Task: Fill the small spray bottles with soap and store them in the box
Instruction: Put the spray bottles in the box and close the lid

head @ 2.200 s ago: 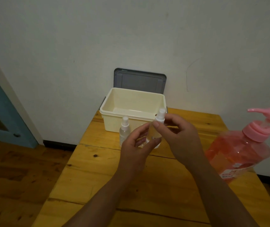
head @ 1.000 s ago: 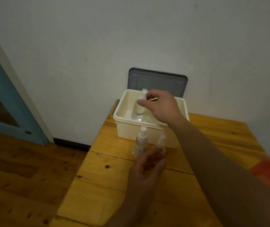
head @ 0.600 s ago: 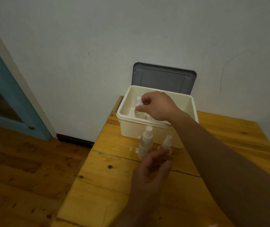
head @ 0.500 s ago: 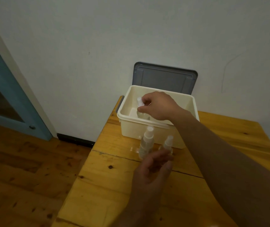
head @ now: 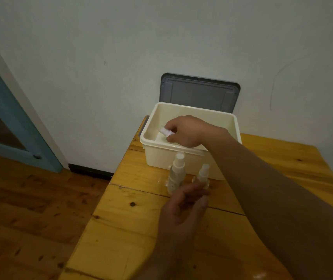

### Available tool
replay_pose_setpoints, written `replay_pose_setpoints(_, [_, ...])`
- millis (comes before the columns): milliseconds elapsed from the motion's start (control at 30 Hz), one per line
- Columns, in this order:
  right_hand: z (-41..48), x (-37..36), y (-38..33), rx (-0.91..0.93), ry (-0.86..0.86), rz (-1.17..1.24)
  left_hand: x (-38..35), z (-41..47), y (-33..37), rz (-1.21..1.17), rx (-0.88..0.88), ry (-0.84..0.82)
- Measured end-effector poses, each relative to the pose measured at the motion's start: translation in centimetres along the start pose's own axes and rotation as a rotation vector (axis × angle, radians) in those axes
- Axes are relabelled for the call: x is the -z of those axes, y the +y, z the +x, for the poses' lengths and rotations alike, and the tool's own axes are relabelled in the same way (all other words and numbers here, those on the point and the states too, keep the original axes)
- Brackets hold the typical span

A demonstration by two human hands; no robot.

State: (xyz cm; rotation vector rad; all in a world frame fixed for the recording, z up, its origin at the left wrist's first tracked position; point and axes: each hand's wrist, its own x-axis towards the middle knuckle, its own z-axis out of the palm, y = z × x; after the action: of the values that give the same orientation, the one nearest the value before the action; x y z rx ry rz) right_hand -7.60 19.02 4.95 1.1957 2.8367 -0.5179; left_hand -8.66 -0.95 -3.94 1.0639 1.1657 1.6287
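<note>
Head view: right hand, inside the cream rectangular plastic box, pinched the white cap of a small clear spray bottle; left hand hovered above the yellow wooden table, fingers relaxed.

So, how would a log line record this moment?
right hand: grips spray bottle inside cream box | left hand: open, over wooden table | outside: two more spray bottles, upright

Dim room — pale wall, plank floor, wooden table, seemingly a blue door at left.
</note>
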Motion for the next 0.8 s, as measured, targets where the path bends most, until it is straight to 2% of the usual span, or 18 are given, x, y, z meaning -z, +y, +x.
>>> replay_pose_setpoints(367, [0.9, -0.8, 1.3, -0.076, -0.047, -0.073, 0.1, 0.0, 0.0, 0.028, -0.002, -0.005])
replay_pose_setpoints(800, [1.2, -1.9, 2.1, -0.115, -0.074, -0.018, 0.1, 0.0, -0.2, 0.055, 0.005, 0.001])
